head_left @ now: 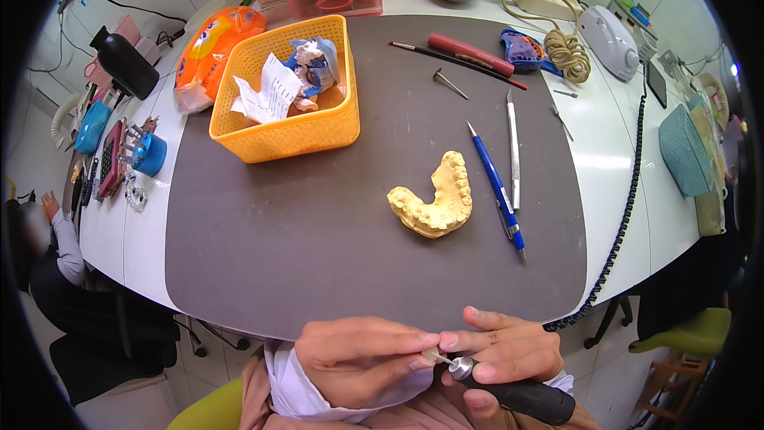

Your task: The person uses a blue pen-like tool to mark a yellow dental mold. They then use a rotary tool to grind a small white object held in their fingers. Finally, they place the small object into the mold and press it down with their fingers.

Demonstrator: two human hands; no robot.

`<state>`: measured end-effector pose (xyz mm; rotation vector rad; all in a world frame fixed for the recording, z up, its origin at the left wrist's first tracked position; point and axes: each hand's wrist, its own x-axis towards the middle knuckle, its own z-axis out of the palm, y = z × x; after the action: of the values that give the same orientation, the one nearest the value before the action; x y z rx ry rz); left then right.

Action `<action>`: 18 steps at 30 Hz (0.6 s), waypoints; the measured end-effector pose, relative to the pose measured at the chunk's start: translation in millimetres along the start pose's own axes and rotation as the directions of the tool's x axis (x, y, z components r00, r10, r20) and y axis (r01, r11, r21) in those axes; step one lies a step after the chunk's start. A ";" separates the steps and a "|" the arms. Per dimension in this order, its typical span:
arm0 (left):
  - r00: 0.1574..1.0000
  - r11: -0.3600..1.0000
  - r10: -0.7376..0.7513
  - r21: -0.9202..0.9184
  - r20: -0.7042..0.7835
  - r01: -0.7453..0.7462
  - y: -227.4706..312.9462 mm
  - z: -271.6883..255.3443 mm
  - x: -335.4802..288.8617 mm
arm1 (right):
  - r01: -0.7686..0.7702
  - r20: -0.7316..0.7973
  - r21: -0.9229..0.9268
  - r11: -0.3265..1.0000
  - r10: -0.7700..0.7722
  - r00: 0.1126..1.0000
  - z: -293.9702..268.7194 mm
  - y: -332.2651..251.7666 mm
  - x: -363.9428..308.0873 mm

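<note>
Just beyond the hands (350, 357), the mat (270, 247) lies open left of the tooth model (435, 219); the basket (290, 140) blocks the back left, while the pencil (495, 182) and metal tool (513, 150) crowd the right.

Matt plastic handpiece (529, 400), shiny metal nose (461, 367); chalky model (436, 215)

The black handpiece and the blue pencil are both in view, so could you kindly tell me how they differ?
The black handpiece is thick, while the blue pencil is slim. The handpiece is in the right hand; the pencil lies on the grey mat. The handpiece's tip points toward the left hand, the pencil's away from the person. Both are elongated, with narrow tips.
</note>
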<state>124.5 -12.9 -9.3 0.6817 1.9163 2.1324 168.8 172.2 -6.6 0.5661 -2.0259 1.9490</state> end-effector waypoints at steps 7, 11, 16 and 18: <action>1.000 0.999 -0.002 -0.034 -0.023 0.001 -0.7 1.1 -1.1 | -0.016 -0.077 0.053 0.998 0.021 0.997 5.9 1.3 -2.2; 1.000 0.999 -0.015 -0.032 0.000 0.015 0.3 -0.7 -0.6 | -0.026 -0.098 0.037 0.999 0.030 0.995 6.6 -0.5 -1.9; 1.000 0.997 -0.029 -0.073 0.000 0.029 0.3 -0.8 -0.4 | 0.023 -0.068 0.007 1.000 -0.022 0.997 5.5 3.7 -2.7; 0.999 0.996 -0.043 -0.079 0.007 0.043 0.9 -1.5 -0.6 | 0.038 -0.063 0.004 0.999 -0.038 0.997 5.2 4.8 -3.3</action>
<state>124.5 -14.7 -8.7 0.6251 1.8156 2.1650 169.9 167.4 -12.7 0.5338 -1.9582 1.9266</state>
